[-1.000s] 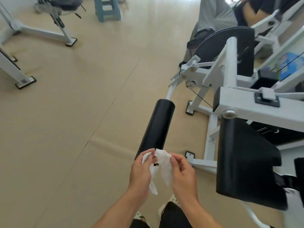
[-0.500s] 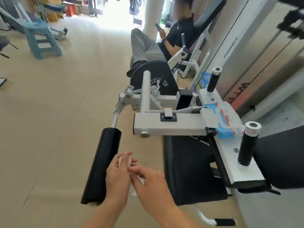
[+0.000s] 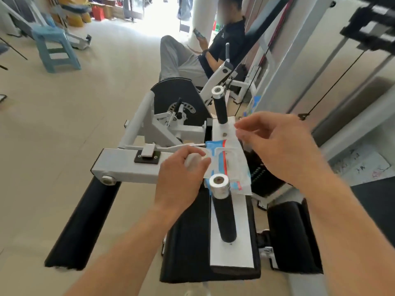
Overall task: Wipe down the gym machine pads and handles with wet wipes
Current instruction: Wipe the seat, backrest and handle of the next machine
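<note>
The wipe packet (image 3: 227, 165) lay on the machine's white plate (image 3: 232, 246), between the near handle (image 3: 223, 210) and the far handle (image 3: 220, 107). The left hand (image 3: 181, 178) clutched a balled white wipe (image 3: 192, 160) at the packet's left edge. The right hand (image 3: 277, 146) pinched a wipe's corner (image 3: 238, 127) just above the packet. A black roller pad (image 3: 85, 221) stretched away to the left.
</note>
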Motion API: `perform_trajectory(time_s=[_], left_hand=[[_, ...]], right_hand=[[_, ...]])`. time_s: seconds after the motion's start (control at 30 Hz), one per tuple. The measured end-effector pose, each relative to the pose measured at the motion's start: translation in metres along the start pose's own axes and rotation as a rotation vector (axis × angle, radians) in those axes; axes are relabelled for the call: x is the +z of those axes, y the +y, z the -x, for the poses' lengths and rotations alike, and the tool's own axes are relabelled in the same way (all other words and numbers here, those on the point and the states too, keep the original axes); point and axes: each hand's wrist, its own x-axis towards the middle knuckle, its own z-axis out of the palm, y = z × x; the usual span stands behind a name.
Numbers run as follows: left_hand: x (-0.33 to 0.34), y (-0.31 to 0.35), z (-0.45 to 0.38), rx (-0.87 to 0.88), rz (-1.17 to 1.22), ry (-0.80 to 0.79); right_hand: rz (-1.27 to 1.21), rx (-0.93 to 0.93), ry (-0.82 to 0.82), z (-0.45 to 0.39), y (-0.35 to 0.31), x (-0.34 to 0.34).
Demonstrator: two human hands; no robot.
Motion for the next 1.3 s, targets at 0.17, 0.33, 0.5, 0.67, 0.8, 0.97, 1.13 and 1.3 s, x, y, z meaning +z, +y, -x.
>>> perform_trajectory(time_s=[0.17, 0.33, 0.5, 0.67, 0.8, 0.97, 1.13, 1.3], left_hand=[[0.024, -0.003, -0.013, 0.117, -0.459, -0.121], [0.038, -0.007, -0.031, 0.115, -0.641, -0.261], [0.045, -0.021, -0.034, 0.073, -0.436, -0.292], [0.047, -0.023, -0.039, 0.054, -0.408, -0.255], [0.049, -0.024, -0.040, 0.034, -0.480, -0.302], [0.048, -0.026, -0.038, 0.042, -0.492, -0.336], [0.048, -0.027, -0.038, 0.029, -0.491, -0.341], [0.048, -0.028, -0.039, 0.025, -0.499, -0.354]], right_hand=[[0.367, 0.111, -0.374, -0.035, 0.064, 0.031], [0.426, 0.034, -0.392, -0.042, 0.073, 0.046], [0.236, -0.009, -0.360, -0.039, 0.077, 0.042], [0.152, 0.047, -0.609, -0.033, 0.077, 0.033], [0.171, 0.066, -0.474, -0.043, 0.073, 0.039], [0.604, -0.080, -0.487, -0.051, 0.066, 0.053], [0.816, -0.206, -0.451, -0.058, 0.061, 0.067], [0.839, -0.256, -0.533, -0.063, 0.054, 0.067]])
